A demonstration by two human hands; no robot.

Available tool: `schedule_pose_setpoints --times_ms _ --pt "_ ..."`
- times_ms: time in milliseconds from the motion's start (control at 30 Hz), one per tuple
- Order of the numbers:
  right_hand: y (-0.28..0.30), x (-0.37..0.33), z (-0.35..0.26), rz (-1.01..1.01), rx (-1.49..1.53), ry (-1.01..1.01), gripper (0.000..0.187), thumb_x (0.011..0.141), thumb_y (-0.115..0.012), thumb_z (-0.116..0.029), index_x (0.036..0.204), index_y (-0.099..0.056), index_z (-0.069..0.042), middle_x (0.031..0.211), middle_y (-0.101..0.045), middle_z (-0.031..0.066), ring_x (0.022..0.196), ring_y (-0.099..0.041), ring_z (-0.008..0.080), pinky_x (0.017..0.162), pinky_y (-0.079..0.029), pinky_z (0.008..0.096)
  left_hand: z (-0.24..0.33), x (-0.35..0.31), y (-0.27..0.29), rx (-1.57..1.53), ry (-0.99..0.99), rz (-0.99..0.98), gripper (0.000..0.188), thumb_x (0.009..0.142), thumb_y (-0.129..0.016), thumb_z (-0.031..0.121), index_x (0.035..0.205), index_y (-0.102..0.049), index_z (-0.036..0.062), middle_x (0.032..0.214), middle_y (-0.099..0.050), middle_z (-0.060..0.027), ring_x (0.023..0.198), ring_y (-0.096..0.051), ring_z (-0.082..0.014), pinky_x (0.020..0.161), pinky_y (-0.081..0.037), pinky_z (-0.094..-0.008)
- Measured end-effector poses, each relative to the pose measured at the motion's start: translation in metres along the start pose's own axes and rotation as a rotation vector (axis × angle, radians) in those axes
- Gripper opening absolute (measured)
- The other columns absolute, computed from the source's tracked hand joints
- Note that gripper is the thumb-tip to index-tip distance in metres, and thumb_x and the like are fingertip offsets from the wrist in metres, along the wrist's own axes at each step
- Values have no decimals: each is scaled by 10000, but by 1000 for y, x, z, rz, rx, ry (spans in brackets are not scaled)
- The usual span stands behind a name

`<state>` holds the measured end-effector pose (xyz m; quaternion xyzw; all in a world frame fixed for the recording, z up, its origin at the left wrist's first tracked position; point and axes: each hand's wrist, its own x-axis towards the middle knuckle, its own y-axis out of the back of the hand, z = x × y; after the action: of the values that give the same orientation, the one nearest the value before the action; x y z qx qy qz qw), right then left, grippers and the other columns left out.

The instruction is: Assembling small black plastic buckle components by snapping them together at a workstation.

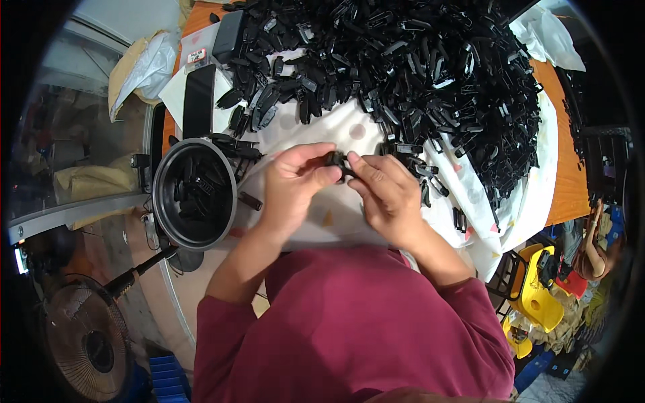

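Observation:
My left hand (295, 180) and my right hand (390, 195) meet above the white patterned cloth (302, 221), close to my body. Between their fingertips is a small black plastic piece (335, 160), pinched from both sides; the fingers cover much of it. A big heap of similar black clip-like pieces (416, 74) spreads over the far and right parts of the table. To the left of my left hand stands a round metal pot (232, 201) with several black pieces inside. One loose black piece (250, 201) lies between the pot and my left wrist.
A dark phone (199, 101) and a dark box (229, 35) lie at the far left of the table. A fan (94, 342) stands at lower left. On the right are a yellow chair (539, 295) and another person (592, 252). White plastic bags (547, 37) sit at the far right.

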<state>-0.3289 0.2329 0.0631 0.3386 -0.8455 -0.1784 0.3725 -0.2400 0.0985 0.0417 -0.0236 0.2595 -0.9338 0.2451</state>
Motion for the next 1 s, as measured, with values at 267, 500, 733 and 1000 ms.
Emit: schedule_pose_setpoints --times_ms 267,500,733,1000 --pt "-13 -24 9 22 681 -892 208 793 -640 -103 937 -593 39 687 -594 29 561 -506 58 511 -425 199 -35 -7 -9 -184 159 62 263 823 -568 36 1079 -547 -20 992 -609 -102 920 -552 -145 842 -428 -261" --pt "-19 -11 60 -43 -248 -448 207 748 -626 -92 938 -596 -14 779 -618 96 624 -583 199 573 -458 290 -59 57 41 435 -76 341 171 886 -487 162 953 -539 14 850 -558 -50 766 -529 -109 725 -437 -259" --pt "-5 19 102 -56 -789 -333 172 712 -636 -142 856 -603 -54 815 -573 89 785 -541 272 670 -453 349 -40 88 46 1497 -288 314 236 764 -619 200 928 -555 43 803 -609 -144 749 -576 -363 670 -455 -434" --pt "-7 18 50 99 613 -671 162 898 -494 -131 1001 -573 -33 698 -539 -13 528 -442 15 406 -337 166 -19 48 33 378 -9 200 117 797 -569 90 880 -599 13 717 -590 -30 551 -507 -96 487 -394 -229"
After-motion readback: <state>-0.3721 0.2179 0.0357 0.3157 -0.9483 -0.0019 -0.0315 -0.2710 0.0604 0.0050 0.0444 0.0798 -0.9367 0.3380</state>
